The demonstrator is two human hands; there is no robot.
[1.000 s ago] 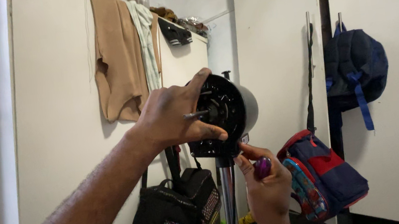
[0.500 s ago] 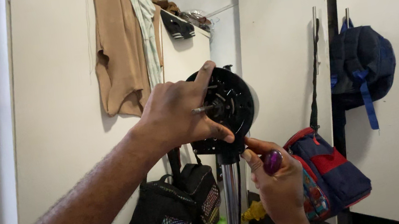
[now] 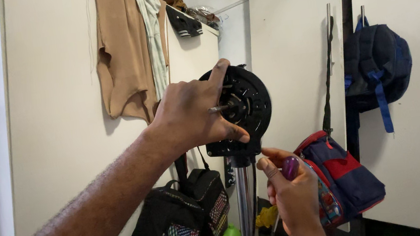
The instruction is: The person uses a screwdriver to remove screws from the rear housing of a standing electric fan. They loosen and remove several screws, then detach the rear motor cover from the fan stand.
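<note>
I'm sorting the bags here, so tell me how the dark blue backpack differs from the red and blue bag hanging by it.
The dark blue backpack hangs high on the right door, while the red and blue bag hangs lower from a long black strap. The dark blue backpack is nearly one colour with brighter blue straps; the red and blue bag mixes navy, red and a patterned side. The right hand overlaps the red and blue bag only. Both hang from door handles.

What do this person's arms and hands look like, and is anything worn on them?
Both are bare. The left forearm shows no sleeve along its whole visible length and is covered in fine hair. The left hand wears no glove, ring or watch that shows. The right hand is also ungloved, with short plain nails; only its wrist is in view, with no sleeve there.
</note>
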